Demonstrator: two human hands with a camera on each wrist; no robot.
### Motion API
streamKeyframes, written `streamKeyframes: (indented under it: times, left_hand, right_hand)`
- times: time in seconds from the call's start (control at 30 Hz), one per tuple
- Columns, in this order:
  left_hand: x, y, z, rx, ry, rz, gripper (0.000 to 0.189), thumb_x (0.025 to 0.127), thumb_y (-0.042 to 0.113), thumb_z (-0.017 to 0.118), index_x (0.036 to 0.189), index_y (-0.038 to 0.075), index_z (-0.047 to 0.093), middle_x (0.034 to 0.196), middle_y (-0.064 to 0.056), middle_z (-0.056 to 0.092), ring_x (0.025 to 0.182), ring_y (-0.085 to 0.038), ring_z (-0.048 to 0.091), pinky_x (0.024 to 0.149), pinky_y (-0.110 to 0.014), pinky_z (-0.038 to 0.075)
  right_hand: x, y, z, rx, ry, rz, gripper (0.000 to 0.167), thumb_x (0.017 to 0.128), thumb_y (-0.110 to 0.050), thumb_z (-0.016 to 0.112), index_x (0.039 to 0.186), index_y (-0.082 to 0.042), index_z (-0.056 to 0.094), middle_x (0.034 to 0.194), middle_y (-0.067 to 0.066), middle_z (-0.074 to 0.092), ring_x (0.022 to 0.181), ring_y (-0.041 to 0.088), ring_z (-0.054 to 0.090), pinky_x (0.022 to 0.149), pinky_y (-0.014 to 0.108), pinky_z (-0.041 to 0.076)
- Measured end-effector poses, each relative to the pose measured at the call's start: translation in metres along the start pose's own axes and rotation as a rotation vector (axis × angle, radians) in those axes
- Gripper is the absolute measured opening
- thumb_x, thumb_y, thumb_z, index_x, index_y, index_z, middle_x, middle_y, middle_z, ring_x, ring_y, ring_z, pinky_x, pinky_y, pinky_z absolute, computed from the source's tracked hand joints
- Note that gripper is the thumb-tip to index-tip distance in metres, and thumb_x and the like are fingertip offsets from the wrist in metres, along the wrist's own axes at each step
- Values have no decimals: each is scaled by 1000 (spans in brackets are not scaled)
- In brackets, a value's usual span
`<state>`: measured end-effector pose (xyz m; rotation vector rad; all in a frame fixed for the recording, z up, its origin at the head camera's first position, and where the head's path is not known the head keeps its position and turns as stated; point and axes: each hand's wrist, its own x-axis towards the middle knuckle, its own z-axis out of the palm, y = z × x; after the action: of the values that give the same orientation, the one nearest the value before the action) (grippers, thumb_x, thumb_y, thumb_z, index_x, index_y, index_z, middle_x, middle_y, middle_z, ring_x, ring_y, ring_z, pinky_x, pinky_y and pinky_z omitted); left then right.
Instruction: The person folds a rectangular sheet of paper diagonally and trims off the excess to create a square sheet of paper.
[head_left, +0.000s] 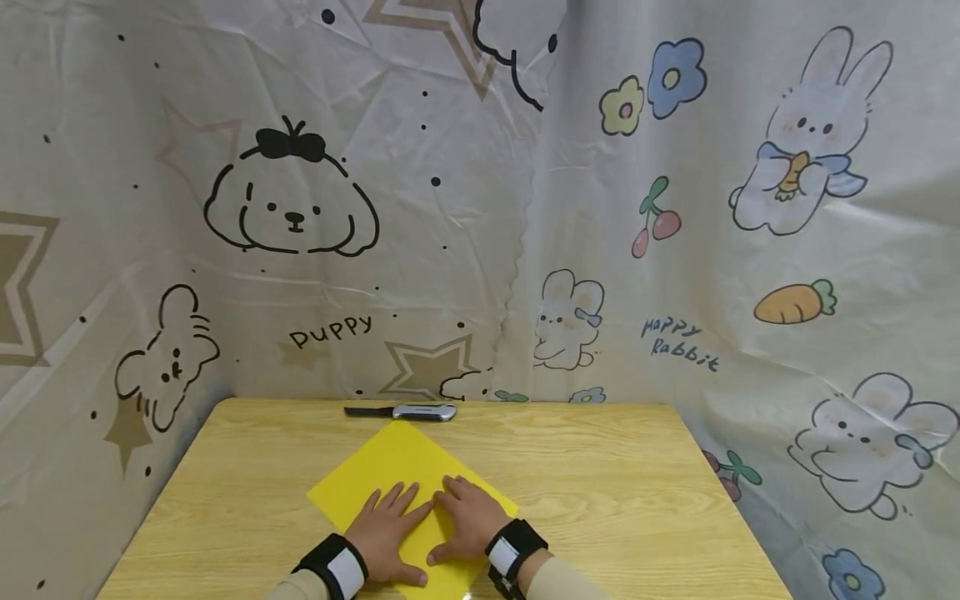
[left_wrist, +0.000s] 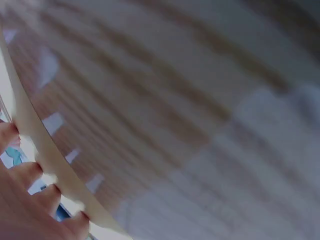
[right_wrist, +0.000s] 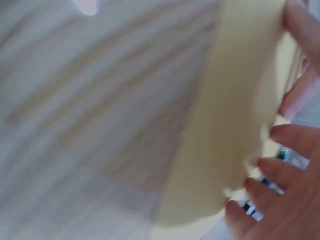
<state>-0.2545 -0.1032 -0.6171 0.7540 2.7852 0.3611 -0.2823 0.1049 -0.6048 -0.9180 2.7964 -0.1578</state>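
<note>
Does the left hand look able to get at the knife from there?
Probably yes: the knife lies near the far edge of the table, and only the yellow sheet shows between it and the left hand. That hand would likely have to reach forward.

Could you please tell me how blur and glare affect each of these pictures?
Head view: the yellow paper and the knife look reasonably clear in soft light; left wrist view: the tabletop is blurred, its grain smeared into streaks; right wrist view: the tabletop is soft too, a bright glare spot sits at the upper left, and the paper looks pale and washed out.
</note>
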Motion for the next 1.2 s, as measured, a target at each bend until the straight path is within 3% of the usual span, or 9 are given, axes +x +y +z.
streamKeyframes:
  times: [0.33,0.7,0.97,1.2]
  left_hand:
    - [-9,-6,-3,14,56,-27,103,65,84,53,146,22,41,153,-15,29,139,-42,23,103,-69,17]
    - [-13,-6,-7,45,9,-54,98,70,82,52,147,22,41,154,-14,28,139,-42,23,104,-69,17]
    - [-17,-2,-11,65,48,-31,90,75,75,54,146,21,42,152,-15,30,138,-42,26,104,-68,20]
    - [-16,-7,-7,66,95,-21,81,80,71,51,145,23,44,151,-15,33,137,-41,29,102,-66,25]
  right_hand:
    - [-1,4,13,-16,-45,-109,114,58,-92,48,152,-33,23,158,1,16,145,26,14,113,47,21]
    - [5,1,20,34,-25,-118,111,59,-89,52,151,-30,28,158,1,19,144,26,17,112,50,23]
    - [7,2,23,0,21,-140,111,60,-90,48,150,-29,30,157,1,21,143,26,19,111,50,25]
    - [9,4,21,-55,94,-175,95,70,-85,41,146,-28,40,153,2,32,139,27,31,107,47,33]
